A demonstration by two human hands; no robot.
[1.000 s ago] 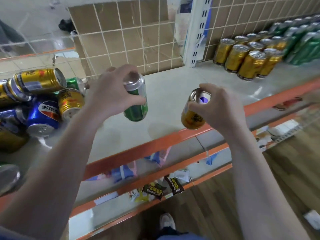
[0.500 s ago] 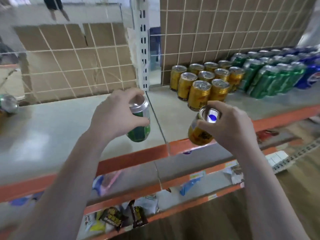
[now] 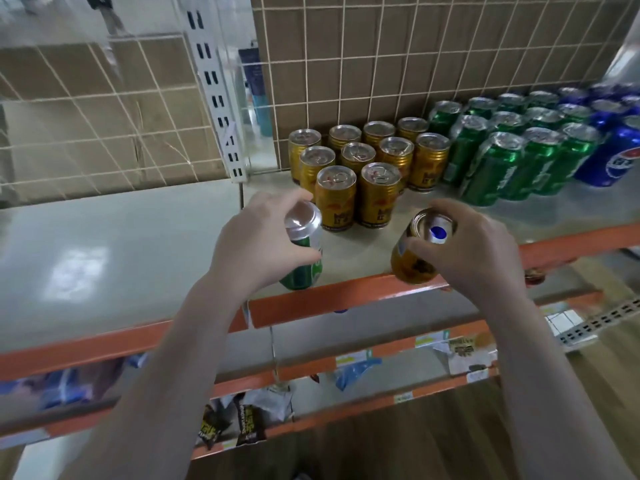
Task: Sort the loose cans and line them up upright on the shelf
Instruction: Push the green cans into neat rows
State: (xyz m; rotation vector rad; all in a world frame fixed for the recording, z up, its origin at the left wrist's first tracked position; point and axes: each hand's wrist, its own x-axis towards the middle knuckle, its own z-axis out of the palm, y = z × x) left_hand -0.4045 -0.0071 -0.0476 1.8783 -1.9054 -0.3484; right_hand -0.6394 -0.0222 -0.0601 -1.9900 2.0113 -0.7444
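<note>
My left hand (image 3: 258, 245) grips a green can (image 3: 304, 251) by its side, held above the front of the shelf (image 3: 121, 244). In my right hand (image 3: 474, 251) is a gold can (image 3: 415, 251), fingers curled round its top, over the orange shelf edge (image 3: 346, 299). Behind them stand upright rows of gold cans (image 3: 370, 161), then green cans (image 3: 512, 150), then blue cans (image 3: 616, 133) at the far right.
A white slotted upright (image 3: 216, 88) and a wire grid back panel (image 3: 381, 57) close off the rear. Lower shelves (image 3: 346, 372) hold snack packets (image 3: 242, 424). Wooden floor lies below at the right.
The view has swung right along the shelf; the pile of loose cans at the left has left the frame. Both hands carried their cans rightward, closer to the upright rows.
</note>
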